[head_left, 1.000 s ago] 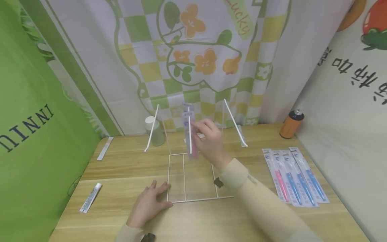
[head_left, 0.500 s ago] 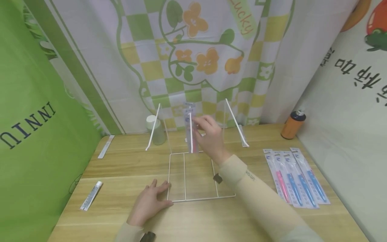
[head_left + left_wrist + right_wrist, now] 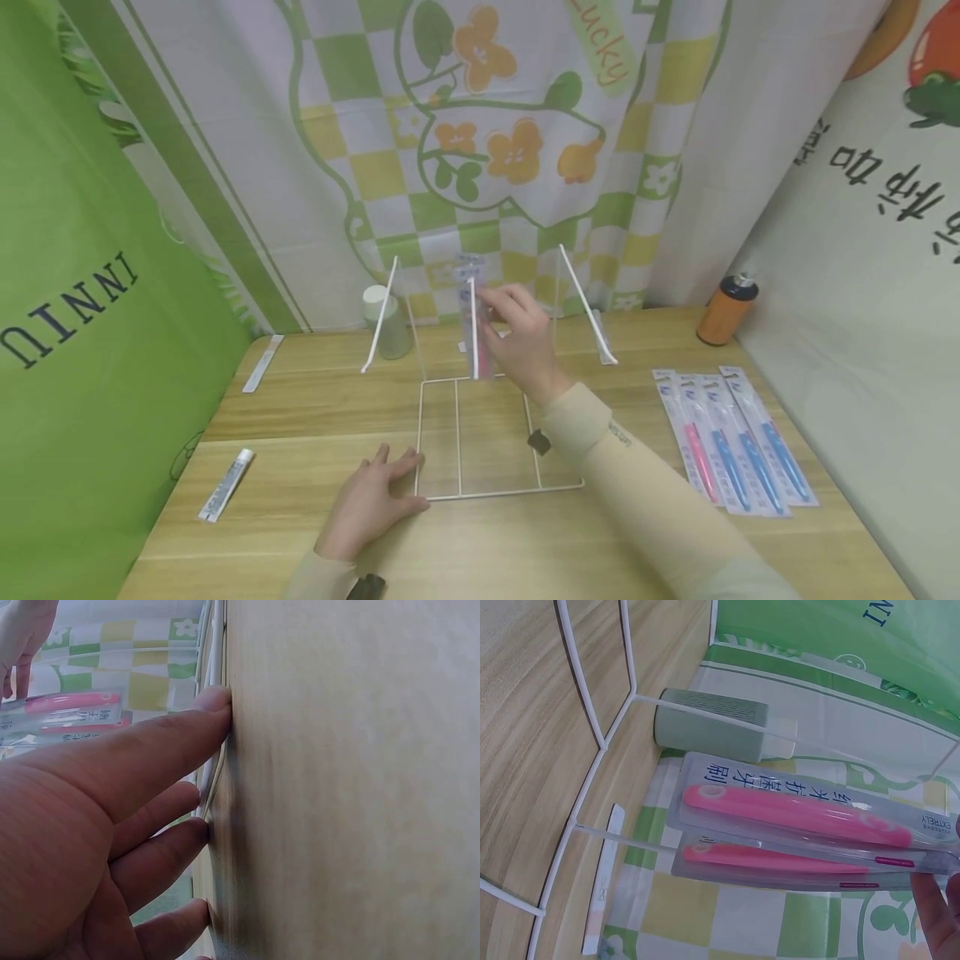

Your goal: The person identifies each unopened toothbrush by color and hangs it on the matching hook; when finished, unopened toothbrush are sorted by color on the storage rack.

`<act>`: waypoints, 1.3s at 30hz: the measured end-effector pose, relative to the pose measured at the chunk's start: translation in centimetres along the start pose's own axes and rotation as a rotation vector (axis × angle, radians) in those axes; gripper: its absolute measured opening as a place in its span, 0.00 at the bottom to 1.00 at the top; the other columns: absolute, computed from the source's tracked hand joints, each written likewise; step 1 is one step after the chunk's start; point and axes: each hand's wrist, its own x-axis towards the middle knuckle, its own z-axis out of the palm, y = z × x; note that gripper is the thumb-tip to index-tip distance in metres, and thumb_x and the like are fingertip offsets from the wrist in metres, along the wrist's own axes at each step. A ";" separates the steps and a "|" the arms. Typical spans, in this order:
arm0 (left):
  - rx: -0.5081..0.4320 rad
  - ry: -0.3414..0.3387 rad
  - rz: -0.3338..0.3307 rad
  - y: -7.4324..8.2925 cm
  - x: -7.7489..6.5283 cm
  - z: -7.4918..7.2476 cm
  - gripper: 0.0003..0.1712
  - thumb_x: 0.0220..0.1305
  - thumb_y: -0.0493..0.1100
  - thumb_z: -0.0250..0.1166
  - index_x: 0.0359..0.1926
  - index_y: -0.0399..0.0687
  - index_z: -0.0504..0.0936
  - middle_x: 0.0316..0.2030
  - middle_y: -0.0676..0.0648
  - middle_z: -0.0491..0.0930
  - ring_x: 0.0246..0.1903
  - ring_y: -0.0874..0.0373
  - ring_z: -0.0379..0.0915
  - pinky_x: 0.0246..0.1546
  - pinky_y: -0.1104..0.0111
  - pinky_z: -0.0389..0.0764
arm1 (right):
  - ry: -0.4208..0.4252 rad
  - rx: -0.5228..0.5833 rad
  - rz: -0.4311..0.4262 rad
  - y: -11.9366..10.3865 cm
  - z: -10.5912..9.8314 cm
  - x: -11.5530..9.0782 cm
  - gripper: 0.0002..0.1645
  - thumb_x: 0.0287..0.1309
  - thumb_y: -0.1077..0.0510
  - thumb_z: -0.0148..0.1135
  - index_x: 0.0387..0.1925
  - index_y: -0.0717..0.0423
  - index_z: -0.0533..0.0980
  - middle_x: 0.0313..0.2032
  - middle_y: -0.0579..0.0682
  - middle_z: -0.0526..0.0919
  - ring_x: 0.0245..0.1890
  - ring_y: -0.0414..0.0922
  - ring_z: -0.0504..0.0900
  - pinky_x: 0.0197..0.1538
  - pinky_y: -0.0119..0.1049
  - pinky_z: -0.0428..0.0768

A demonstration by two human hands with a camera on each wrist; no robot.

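1. Pink along the handles of 2 raised toothbrushes.
2. White along the wire rack.
3. Checked green, yellow and white across the curtain.
4. Orange round the dark-topped bottle.

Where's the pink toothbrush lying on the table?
Head view, right side: the pink toothbrush lies leftmost of four packs, beside a blue one.

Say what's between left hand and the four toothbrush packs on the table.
Head view, left hand to toothbrush packs: the base of the white wire rack, the right sleeve, then a strip of wooden table.
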 end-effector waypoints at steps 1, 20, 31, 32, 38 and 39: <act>0.000 -0.001 0.000 0.0 0.0 0.0 0.40 0.55 0.55 0.83 0.68 0.51 0.84 0.71 0.46 0.78 0.77 0.27 0.58 0.74 0.28 0.56 | 0.001 0.003 0.000 0.0 0.0 0.0 0.20 0.54 0.76 0.76 0.50 0.68 0.84 0.40 0.60 0.84 0.36 0.52 0.87 0.42 0.37 0.92; -0.021 0.007 -0.006 -0.2 -0.1 0.3 0.40 0.54 0.55 0.84 0.68 0.53 0.85 0.70 0.47 0.78 0.77 0.28 0.58 0.75 0.29 0.56 | -0.016 0.050 0.032 0.2 -0.9 -1.2 0.23 0.54 0.76 0.77 0.52 0.66 0.85 0.40 0.61 0.85 0.36 0.53 0.89 0.47 0.30 0.90; -0.013 0.008 -0.007 0.0 -0.2 0.2 0.40 0.54 0.54 0.84 0.68 0.52 0.84 0.70 0.47 0.79 0.77 0.27 0.59 0.74 0.28 0.56 | -0.102 -0.019 0.169 2.3 -6.7 -4.1 0.29 0.51 0.74 0.80 0.56 0.61 0.85 0.44 0.61 0.85 0.38 0.55 0.88 0.45 0.42 0.92; -0.012 0.008 -0.008 0.0 -0.2 0.1 0.40 0.54 0.55 0.84 0.68 0.52 0.85 0.70 0.47 0.79 0.77 0.27 0.59 0.74 0.28 0.56 | -0.099 -0.021 0.171 2.7 -7.3 -4.3 0.29 0.51 0.75 0.80 0.56 0.62 0.85 0.43 0.62 0.85 0.37 0.56 0.88 0.45 0.42 0.92; -0.007 0.003 -0.013 -0.1 -0.1 0.2 0.40 0.54 0.56 0.84 0.68 0.54 0.85 0.70 0.48 0.79 0.77 0.27 0.59 0.73 0.27 0.57 | -0.069 -0.168 0.141 4.7 -10.5 -6.0 0.25 0.51 0.71 0.83 0.52 0.62 0.87 0.39 0.59 0.86 0.33 0.53 0.90 0.44 0.28 0.89; -0.005 0.003 -0.013 -0.1 -0.1 0.2 0.40 0.54 0.56 0.84 0.68 0.54 0.85 0.71 0.48 0.78 0.76 0.27 0.59 0.73 0.27 0.57 | -0.067 -0.188 0.146 5.0 -11.0 -6.4 0.25 0.50 0.71 0.83 0.52 0.61 0.87 0.39 0.58 0.87 0.33 0.53 0.90 0.45 0.25 0.87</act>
